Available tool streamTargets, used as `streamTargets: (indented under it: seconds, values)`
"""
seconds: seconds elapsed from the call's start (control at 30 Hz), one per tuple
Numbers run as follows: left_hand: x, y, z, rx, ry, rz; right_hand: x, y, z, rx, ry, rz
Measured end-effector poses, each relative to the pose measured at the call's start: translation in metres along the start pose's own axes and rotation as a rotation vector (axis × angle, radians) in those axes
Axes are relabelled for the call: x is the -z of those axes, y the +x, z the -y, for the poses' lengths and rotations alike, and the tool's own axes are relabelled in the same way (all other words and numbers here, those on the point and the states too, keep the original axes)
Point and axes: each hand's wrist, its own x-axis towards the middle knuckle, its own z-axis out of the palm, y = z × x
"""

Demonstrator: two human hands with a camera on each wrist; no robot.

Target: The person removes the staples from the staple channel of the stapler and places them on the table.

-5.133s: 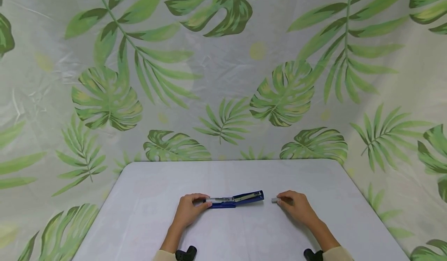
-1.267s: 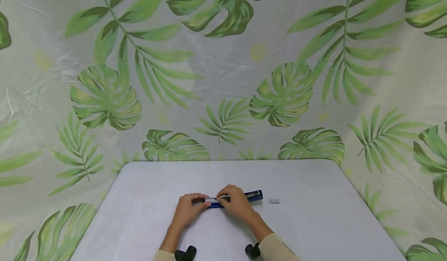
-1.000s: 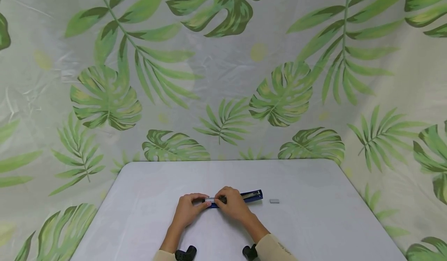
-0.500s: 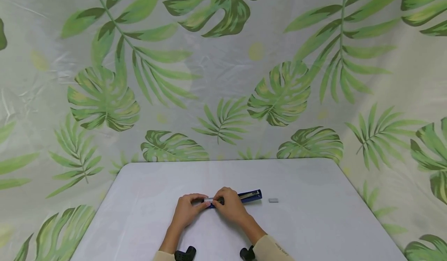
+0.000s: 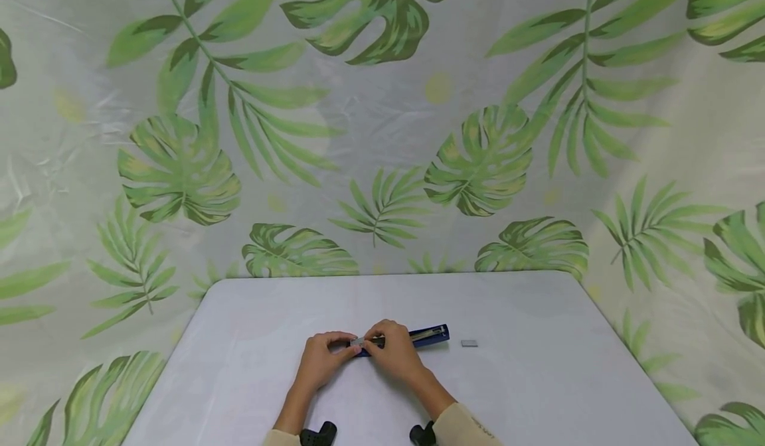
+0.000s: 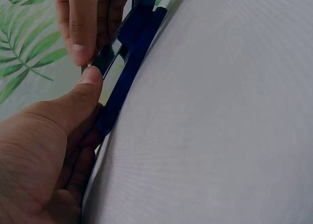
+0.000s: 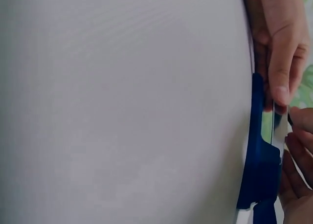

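A blue stapler [image 5: 431, 335] lies opened out on the table, its top arm swung to the right and its metal magazine bared. My left hand [image 5: 321, 360] grips the stapler's left end, with the thumb on the near side in the left wrist view. Over the magazine, my right hand [image 5: 396, 353] pinches a small grey staple strip [image 5: 357, 342] close to the left fingertips. Fingers hide most of that strip. The right wrist view shows the blue base [image 7: 261, 170] and the shiny magazine [image 7: 279, 133] beside both hands.
A second grey staple strip [image 5: 469, 343] lies on the white table [image 5: 526, 379], right of the stapler. Behind the table's far edge hangs a leaf-patterned curtain [image 5: 370, 127]. Black wrist cameras [image 5: 319, 434] sit near the sleeves.
My right hand left the staple strip lying at the right and came left to the stapler's magazine, then slid slightly further left. The left hand has kept its grip on the stapler.
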Motion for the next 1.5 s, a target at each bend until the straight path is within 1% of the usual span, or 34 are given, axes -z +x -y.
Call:
streamTargets:
  seconds: [0.13, 0.27, 0.4, 0.53, 0.63, 0.67, 0.73, 0.93, 1.03, 1.3, 1.5]
  values:
    - [-0.002, 0.0, 0.0, -0.009, -0.001, 0.006, 0.0, 0.002, 0.001, 0.016, -0.024, 0.006]
    - [-0.002, -0.001, 0.0, -0.022, -0.002, 0.001, 0.003, 0.007, 0.002, 0.041, -0.096, 0.065]
    - [-0.002, -0.001, -0.001, -0.018, -0.007, -0.003, 0.008, 0.012, 0.006, 0.121, -0.236, 0.139]
    - [-0.002, -0.001, -0.001, -0.018, -0.011, -0.004, 0.012, 0.016, 0.009, 0.229, -0.375, 0.176]
    - [-0.002, 0.0, -0.001, -0.026, -0.01, -0.007, 0.013, 0.018, 0.01, 0.274, -0.421, 0.192]
    - [-0.002, 0.0, 0.0, -0.029, -0.011, -0.009, 0.014, 0.018, 0.01, 0.278, -0.418, 0.197]
    - [-0.002, 0.0, 0.0, -0.026, -0.012, -0.011, 0.014, 0.018, 0.009, 0.262, -0.379, 0.205]
    - [-0.002, 0.0, 0.0, -0.023, -0.002, -0.011, 0.015, 0.015, 0.002, 0.164, -0.167, 0.209]
    - [-0.002, 0.0, 0.0, -0.016, 0.007, -0.011, 0.016, 0.014, -0.003, 0.139, -0.102, 0.203]
    - [-0.002, -0.001, 0.0, -0.001, 0.027, -0.013, 0.022, 0.008, -0.01, 0.119, -0.057, 0.18]
    - [0.0, 0.001, -0.001, -0.006, 0.035, -0.014, 0.032, 0.006, -0.013, 0.109, -0.047, 0.158]
